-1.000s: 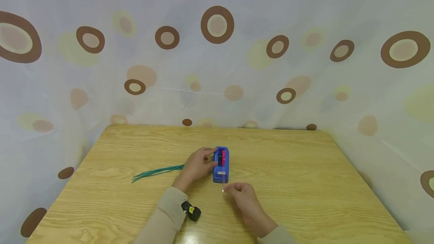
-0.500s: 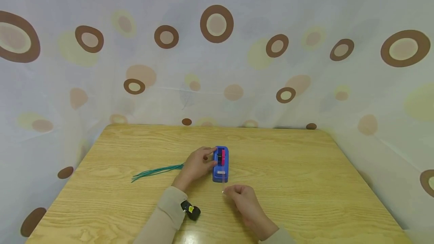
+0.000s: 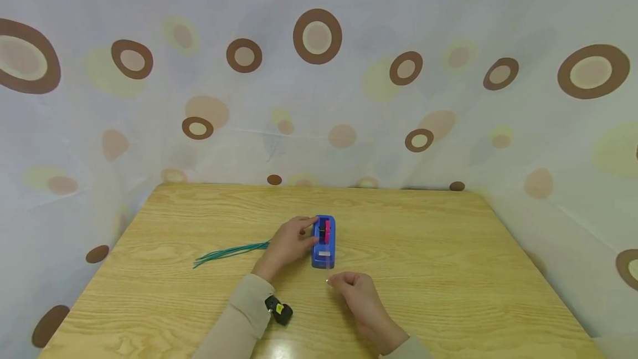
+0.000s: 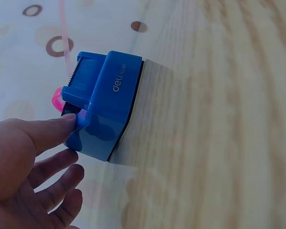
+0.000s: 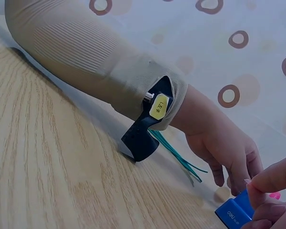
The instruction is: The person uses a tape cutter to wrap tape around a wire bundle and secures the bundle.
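A blue tape dispenser (image 3: 324,247) stands on the table with a pink-cored tape roll (image 3: 328,231) inside. My left hand (image 3: 291,241) holds its left side, the index finger at the far corner and the thumb nearer. In the left wrist view the thumb (image 4: 57,126) presses the dispenser's edge by the roll, while the other fingers are loosely bent. A clear strip of tape (image 4: 64,33) runs out past the toothed cutter. My right hand (image 3: 360,295) pinches the strip's end between thumb and index finger, just in front of the dispenser.
A bundle of thin green strands (image 3: 231,251) lies left of the dispenser, its right end hidden behind my left hand. A black wrist camera (image 3: 279,310) sits on my left sleeve. A patterned curtain (image 3: 319,93) hangs behind the wooden table (image 3: 423,237).
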